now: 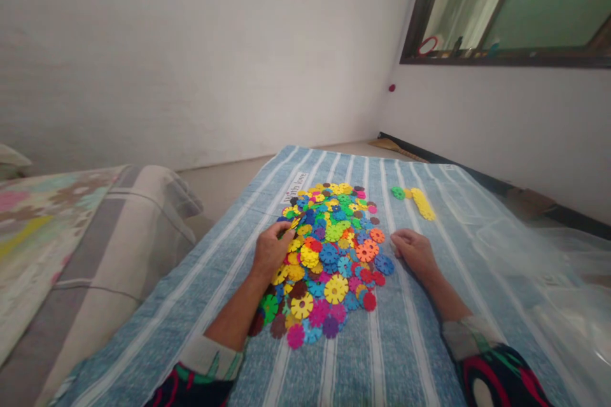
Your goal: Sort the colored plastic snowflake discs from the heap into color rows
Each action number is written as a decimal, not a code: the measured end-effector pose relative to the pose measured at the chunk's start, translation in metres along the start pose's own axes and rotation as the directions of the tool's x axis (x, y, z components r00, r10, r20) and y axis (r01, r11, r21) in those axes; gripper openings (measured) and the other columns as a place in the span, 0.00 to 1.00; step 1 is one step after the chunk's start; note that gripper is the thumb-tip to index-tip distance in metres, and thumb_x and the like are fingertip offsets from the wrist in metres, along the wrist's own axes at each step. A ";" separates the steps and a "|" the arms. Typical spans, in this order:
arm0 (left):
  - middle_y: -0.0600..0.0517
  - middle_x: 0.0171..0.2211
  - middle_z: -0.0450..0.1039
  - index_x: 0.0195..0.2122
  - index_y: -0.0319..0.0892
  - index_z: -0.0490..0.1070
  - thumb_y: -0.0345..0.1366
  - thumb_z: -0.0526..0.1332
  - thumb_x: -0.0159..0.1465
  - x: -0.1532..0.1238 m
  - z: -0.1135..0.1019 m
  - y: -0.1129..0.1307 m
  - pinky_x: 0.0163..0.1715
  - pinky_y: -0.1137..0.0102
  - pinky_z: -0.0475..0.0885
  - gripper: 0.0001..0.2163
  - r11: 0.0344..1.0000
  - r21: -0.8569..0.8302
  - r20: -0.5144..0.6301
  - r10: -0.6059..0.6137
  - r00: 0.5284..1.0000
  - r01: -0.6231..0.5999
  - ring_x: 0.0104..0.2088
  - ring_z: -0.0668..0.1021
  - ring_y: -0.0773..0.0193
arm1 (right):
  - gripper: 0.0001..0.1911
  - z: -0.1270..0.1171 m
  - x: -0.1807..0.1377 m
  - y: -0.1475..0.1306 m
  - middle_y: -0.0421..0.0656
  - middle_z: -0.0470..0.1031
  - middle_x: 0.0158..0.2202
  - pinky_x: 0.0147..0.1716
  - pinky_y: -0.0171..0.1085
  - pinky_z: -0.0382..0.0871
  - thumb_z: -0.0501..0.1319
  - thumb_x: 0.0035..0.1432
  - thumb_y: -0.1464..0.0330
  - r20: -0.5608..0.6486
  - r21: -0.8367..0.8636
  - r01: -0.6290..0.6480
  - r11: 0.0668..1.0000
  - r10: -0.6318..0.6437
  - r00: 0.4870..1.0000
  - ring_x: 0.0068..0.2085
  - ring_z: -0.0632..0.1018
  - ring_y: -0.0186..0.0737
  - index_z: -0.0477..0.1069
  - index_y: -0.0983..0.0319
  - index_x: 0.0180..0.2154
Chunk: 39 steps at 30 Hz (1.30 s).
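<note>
Heap of multicoloured, flat, notched plastic flower discs (329,254): centre of frame, running down to lower centre, loose and overlapping. I see yellow, blue, green, red, orange, pink, purple and brown.

Left hand (272,251) is at the heap's left edge, centre of frame. Thumb and fingers nearly closed, pinching a thin yellow plastic disc (296,223) at the tips; can't tell from here if it's one or a few stacked.

Right hand (414,252) is right of centre, just beside the heap, low over the cloth. Fingers curled in, thumb near them; can't tell whether anything is inside.

Above the right hand, well apart from the heap: a slanted row of overlapping yellow discs (423,205), and to its left a green notched disc (397,193).

All of it sits on a blue cloth with white stripes (391,343), printed "with love" by the heap's upper left. Clear plastic containers (510,254) at right edge, blurred.

Further out: grey-and-white striped bedding (147,216) at lower left, plain white wall (191,44) across the top, dark-framed window (501,58) upper right, red-rimmed round mirror (428,45) at its sill.
</note>
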State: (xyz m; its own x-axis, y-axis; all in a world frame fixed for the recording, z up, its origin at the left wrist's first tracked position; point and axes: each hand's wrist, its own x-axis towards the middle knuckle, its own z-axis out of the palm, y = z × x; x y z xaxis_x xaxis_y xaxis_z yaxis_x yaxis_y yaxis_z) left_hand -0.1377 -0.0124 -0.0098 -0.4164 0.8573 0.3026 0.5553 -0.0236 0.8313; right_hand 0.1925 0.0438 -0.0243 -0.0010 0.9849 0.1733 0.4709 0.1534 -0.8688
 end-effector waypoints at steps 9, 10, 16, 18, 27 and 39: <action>0.52 0.33 0.77 0.34 0.40 0.75 0.41 0.58 0.52 0.002 0.012 0.003 0.41 0.67 0.70 0.13 0.977 -0.192 -0.027 -0.101 0.995 0.094 0.36 0.77 0.60 | 0.11 0.017 -0.021 -0.020 0.42 0.74 0.24 0.29 0.35 0.66 0.56 0.55 0.63 -0.102 -0.193 0.358 0.914 -0.381 0.919 0.26 0.73 0.37 0.72 0.62 0.29; 0.52 0.33 0.77 0.34 0.40 0.74 0.40 0.58 0.52 0.002 0.013 0.004 0.40 0.68 0.70 0.12 0.976 -0.195 -0.038 -0.107 0.994 0.097 0.36 0.77 0.60 | 0.10 0.024 -0.027 -0.030 0.43 0.75 0.26 0.31 0.36 0.67 0.56 0.57 0.64 -0.064 -0.196 0.475 0.858 -0.494 0.867 0.28 0.74 0.37 0.72 0.62 0.29; 0.52 0.31 0.77 0.33 0.39 0.73 0.40 0.57 0.53 0.003 0.024 0.004 0.39 0.68 0.70 0.12 0.979 -0.181 -0.086 -0.113 0.990 0.096 0.34 0.77 0.61 | 0.06 0.075 -0.066 -0.086 0.49 0.73 0.42 0.48 0.45 0.66 0.57 0.58 0.69 0.246 -0.089 0.868 0.489 -0.833 0.495 0.48 0.71 0.44 0.72 0.61 0.36; 0.51 0.32 0.76 0.34 0.39 0.73 0.40 0.57 0.53 0.005 0.028 0.005 0.40 0.68 0.70 0.12 0.984 -0.157 -0.103 -0.104 0.989 0.087 0.35 0.77 0.61 | 0.06 0.087 -0.072 -0.093 0.50 0.71 0.45 0.53 0.48 0.62 0.58 0.57 0.68 0.317 -0.101 0.882 0.460 -0.826 0.467 0.54 0.67 0.48 0.72 0.61 0.37; 0.50 0.34 0.76 0.33 0.41 0.73 0.35 0.55 0.55 0.016 0.049 0.020 0.44 0.66 0.69 0.09 0.999 0.049 -0.104 0.003 0.995 0.002 0.37 0.76 0.61 | 0.06 0.108 -0.063 -0.088 0.50 0.68 0.48 0.51 0.50 0.61 0.57 0.59 0.67 0.370 -0.203 0.841 0.501 -0.756 0.540 0.54 0.64 0.49 0.72 0.60 0.36; 0.49 0.32 0.77 0.30 0.39 0.73 0.34 0.54 0.55 0.047 0.069 0.032 0.42 0.68 0.70 0.09 0.989 0.108 -0.019 0.108 0.994 -0.105 0.36 0.76 0.61 | 0.10 0.111 -0.021 -0.071 0.46 0.69 0.38 0.42 0.40 0.62 0.55 0.61 0.66 0.241 -0.258 0.752 0.607 -0.713 0.658 0.42 0.68 0.41 0.72 0.60 0.30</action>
State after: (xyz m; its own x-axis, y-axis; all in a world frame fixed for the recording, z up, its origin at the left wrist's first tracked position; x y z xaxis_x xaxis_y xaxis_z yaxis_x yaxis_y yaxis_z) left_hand -0.0900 0.0621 -0.0012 -0.3680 0.8398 0.3991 0.6703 -0.0578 0.7398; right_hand 0.0611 0.0216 -0.0176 -0.5492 0.5582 0.6219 0.5123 0.8129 -0.2772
